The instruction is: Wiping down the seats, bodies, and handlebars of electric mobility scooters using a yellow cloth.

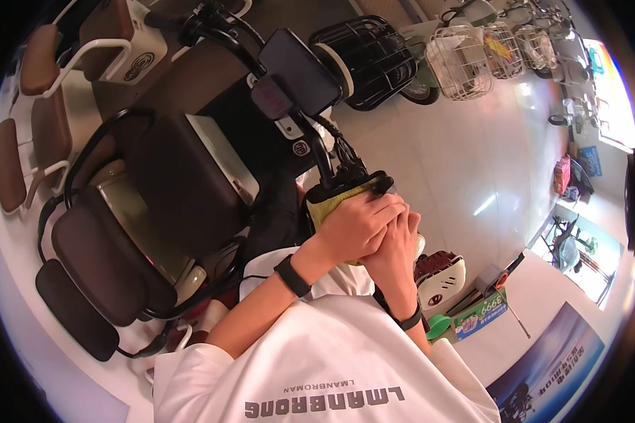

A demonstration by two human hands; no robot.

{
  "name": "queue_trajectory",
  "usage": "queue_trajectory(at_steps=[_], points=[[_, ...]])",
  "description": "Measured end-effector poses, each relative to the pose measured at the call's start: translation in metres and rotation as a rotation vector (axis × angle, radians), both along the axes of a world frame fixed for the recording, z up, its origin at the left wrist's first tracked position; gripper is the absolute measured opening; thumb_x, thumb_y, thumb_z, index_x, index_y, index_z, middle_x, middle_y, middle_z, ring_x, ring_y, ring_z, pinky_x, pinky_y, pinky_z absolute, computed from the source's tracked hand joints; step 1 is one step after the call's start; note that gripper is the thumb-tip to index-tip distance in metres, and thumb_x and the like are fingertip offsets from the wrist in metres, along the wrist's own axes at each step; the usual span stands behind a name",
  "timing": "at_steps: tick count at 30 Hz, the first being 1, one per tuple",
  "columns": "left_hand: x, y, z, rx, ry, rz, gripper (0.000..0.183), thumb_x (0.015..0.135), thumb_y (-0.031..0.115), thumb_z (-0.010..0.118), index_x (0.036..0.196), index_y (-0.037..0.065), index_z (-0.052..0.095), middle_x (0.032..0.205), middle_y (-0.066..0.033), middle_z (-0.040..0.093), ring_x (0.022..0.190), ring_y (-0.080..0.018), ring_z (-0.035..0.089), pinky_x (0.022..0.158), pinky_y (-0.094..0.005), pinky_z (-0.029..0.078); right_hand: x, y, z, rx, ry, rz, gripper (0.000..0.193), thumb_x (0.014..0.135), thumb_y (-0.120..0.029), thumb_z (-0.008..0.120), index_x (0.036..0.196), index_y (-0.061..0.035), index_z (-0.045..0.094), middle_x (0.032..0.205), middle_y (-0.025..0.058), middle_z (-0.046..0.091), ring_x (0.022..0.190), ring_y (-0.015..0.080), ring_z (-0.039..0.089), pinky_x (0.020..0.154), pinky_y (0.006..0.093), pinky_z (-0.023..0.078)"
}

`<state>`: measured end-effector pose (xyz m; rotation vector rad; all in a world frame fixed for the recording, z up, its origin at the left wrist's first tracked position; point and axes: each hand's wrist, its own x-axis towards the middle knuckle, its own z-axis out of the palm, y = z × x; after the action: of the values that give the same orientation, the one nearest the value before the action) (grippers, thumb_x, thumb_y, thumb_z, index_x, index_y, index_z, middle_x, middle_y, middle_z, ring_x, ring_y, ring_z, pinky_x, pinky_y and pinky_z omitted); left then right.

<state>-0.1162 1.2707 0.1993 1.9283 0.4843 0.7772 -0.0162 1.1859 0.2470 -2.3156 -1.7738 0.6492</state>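
A yellow-green cloth (324, 211) with a dark edge lies around the near handlebar end of an electric scooter. My left hand (356, 222) is closed on this cloth, its fingers bent over the handlebar end. Pressed against it, my right hand (396, 243) is closed too, and its fingers meet those of the left. The grip under the cloth is hidden. Beyond my hands, the black handlebar (317, 144) carries a dark rectangular display (300, 70). A black wire basket (370, 60) sits at the scooter's front.
The scooter's dark seat (183, 187) is at the left, with brown-padded seats (39, 60) of another vehicle behind. White-basketed bikes (458, 63) line the far right. Close to my right arm are a cream-and-maroon vehicle part (441, 278) and a green cup-like object (439, 326).
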Motion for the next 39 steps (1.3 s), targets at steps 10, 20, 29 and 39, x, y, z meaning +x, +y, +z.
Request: queue_trajectory(at_steps=[10,20,29,39], points=[[-0.011,-0.005,0.002,0.009,0.008,0.183,0.045,0.088,-0.006,0.054,0.133,0.0,0.057,0.131,-0.0173,0.064,0.118,-0.036,0.065,0.099,-0.0429,0.054,-0.002,0.001,0.0,0.014,0.038,-0.246,0.081,0.065,-0.026,0.086,0.133,0.0032,0.053,0.119,0.0163,0.056,0.11,0.037,0.051,0.096,0.0454,0.044],[-0.134,0.041,0.001,0.09,0.435,0.704,0.029,0.096,0.001,0.049,0.121,0.0,0.065,0.125,-0.0158,0.068,0.121,-0.0311,0.063,0.106,-0.0383,0.046,-0.018,-0.005,0.002,0.071,0.088,-0.294,0.103,0.065,-0.039,0.089,0.144,0.0079,0.043,0.133,0.02,0.047,0.12,0.0379,0.046,0.104,0.0479,0.039],[-0.185,0.175,-0.024,0.315,0.584,0.847,0.071,0.086,-0.003,0.06,0.153,0.001,0.037,0.139,-0.0214,0.059,0.134,-0.0378,0.054,0.118,-0.0442,0.036,-0.042,0.018,-0.01,0.048,0.095,-0.474,0.108,0.06,-0.03,0.089,0.15,0.0055,0.04,0.139,0.0164,0.044,0.125,0.0332,0.043,0.103,0.0414,0.036],[-0.188,0.421,-0.034,0.872,0.638,-0.087,0.106,0.072,0.049,0.081,0.155,-0.001,0.039,0.157,-0.0225,0.044,0.144,-0.0425,0.042,0.122,-0.0568,0.029,-0.088,0.05,-0.038,-0.154,-0.003,-0.81,0.122,0.053,-0.023,0.089,0.157,-0.0027,0.028,0.142,0.0152,0.045,0.136,0.0378,0.04,0.112,0.0504,0.029]])
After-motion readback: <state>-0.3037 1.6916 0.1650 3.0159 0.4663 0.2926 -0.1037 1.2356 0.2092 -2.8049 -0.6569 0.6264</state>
